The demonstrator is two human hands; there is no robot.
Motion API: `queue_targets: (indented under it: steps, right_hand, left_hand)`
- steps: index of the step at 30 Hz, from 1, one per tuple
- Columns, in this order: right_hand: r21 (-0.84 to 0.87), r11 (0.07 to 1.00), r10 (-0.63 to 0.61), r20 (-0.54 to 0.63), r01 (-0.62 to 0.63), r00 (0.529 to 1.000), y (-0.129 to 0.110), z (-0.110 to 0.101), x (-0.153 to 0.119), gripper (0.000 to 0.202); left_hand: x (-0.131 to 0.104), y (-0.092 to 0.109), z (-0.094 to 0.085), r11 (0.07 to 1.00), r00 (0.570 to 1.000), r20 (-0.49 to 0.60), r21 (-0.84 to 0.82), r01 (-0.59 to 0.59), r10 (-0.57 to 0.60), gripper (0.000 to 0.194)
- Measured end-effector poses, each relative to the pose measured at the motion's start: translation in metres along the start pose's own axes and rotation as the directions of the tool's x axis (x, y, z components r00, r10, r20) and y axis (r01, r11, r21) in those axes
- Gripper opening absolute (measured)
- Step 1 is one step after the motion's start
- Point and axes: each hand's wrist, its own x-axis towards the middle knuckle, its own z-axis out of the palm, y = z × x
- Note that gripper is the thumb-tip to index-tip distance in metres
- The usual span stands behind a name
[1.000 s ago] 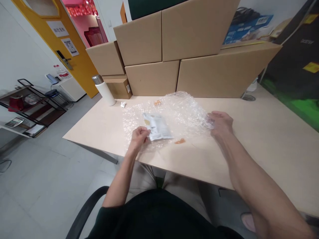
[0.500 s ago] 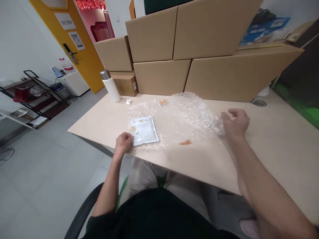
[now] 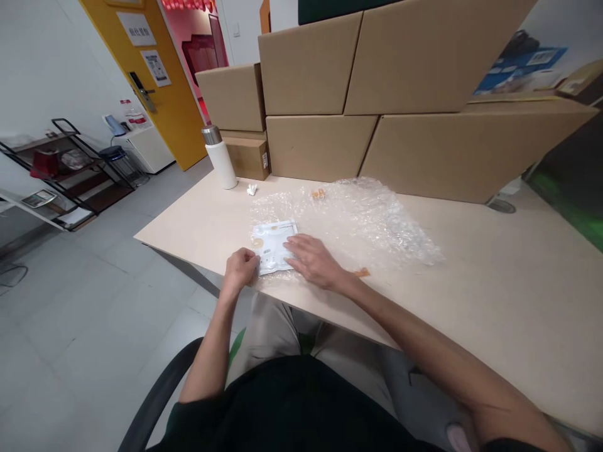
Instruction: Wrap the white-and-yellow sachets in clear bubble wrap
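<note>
A flat white packet (image 3: 272,242) with printing and a gold round mark lies on the left end of a clear sheet of bubble wrap (image 3: 367,220). At the packet's lower left corner, my left hand (image 3: 241,269) is closed, its fingertips pinching the edge of the bubble wrap; the exact grip is partly hidden. My right hand (image 3: 315,258) rests with fingers stretched out over the packet's right side and covers part of it. Crumpled folds of the wrap spread to the right. Brown tape pieces (image 3: 318,194) stick to the sheet, one partly behind my right wrist.
Large cardboard boxes (image 3: 320,147) are stacked along the back of the table (image 3: 471,301). At the back left stand a white bottle (image 3: 221,164) with a steel cap and a small box (image 3: 245,157). A crumpled white scrap (image 3: 252,189) lies near the bottle.
My right hand has let go of the bubble wrap's right end and come left onto the packet. My left hand stays at the packet's left corner. The view has shifted slightly.
</note>
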Motion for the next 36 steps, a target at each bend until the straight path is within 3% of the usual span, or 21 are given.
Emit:
queue_targets:
  steps: [2,4,7,11,13,16,20,22,25,28,31,33,36]
  right_hand:
    - [-0.049,0.998,0.034,0.121,-0.028,0.992,-0.004,0.011,0.008,0.043]
    - [-0.097,0.994,0.069,0.169,-0.053,0.983,-0.007,0.016,0.012,0.045]
    - [-0.124,0.99,0.078,0.148,-0.06,0.986,-0.009,0.018,0.013,0.045]
    - [-0.075,0.995,0.065,0.096,-0.058,0.993,-0.009,0.02,0.012,0.044]
    - [-0.043,0.997,0.067,0.081,-0.064,0.994,-0.009,0.022,0.012,0.043]
    - [0.033,0.995,0.094,0.067,-0.096,0.993,-0.008,0.02,0.012,0.043]
    - [0.312,0.94,0.134,0.044,-0.141,0.99,-0.009,0.012,0.01,0.048]
    - [0.487,0.853,0.201,0.032,-0.191,0.979,-0.011,0.009,0.007,0.05]
    - [0.741,0.629,0.316,0.031,-0.234,0.948,-0.013,0.007,0.0,0.052]
    - [0.934,0.292,0.416,0.069,-0.205,0.907,-0.011,0.007,-0.007,0.051]
    - [0.976,-0.033,0.532,0.198,-0.213,0.823,-0.001,0.004,-0.015,0.047]
    - [0.965,-0.127,0.591,0.259,-0.229,0.764,0.009,0.001,-0.022,0.038]
    - [0.96,-0.131,0.678,0.27,-0.249,0.683,0.024,-0.008,-0.036,0.022]
  left_hand:
    - [-0.003,0.002,-0.003,0.994,0.999,-0.046,0.108,-0.013,0.018,0.019]
    - [-0.006,0.004,-0.006,0.979,0.995,-0.088,0.204,-0.017,0.036,0.028]
    - [-0.009,0.009,-0.009,0.97,0.998,-0.042,0.242,-0.031,0.043,0.032]
    - [-0.006,0.012,-0.006,0.985,1.0,-0.001,0.172,-0.03,0.03,0.028]
    - [-0.002,0.01,-0.003,0.998,0.999,-0.016,0.055,-0.032,0.033,0.024]
    - [0.001,0.01,0.002,0.959,0.998,0.003,-0.277,-0.06,0.063,0.023]
    - [-0.01,0.026,0.005,0.717,0.987,0.03,-0.691,-0.095,0.16,0.036]
    - [-0.019,0.04,0.007,0.659,0.975,0.011,-0.739,-0.141,0.222,0.042]
    - [-0.033,0.061,0.014,0.676,0.954,-0.077,-0.69,-0.26,0.288,0.05]
    - [-0.038,0.078,0.029,0.671,0.923,-0.099,-0.659,-0.341,0.372,0.06]
    - [-0.035,0.092,0.049,0.685,0.843,-0.012,-0.576,-0.445,0.538,0.064]
    - [-0.032,0.098,0.063,0.717,0.778,0.047,-0.425,-0.552,0.627,0.061]
    - [-0.03,0.102,0.081,0.745,0.73,0.147,-0.164,-0.647,0.667,0.053]
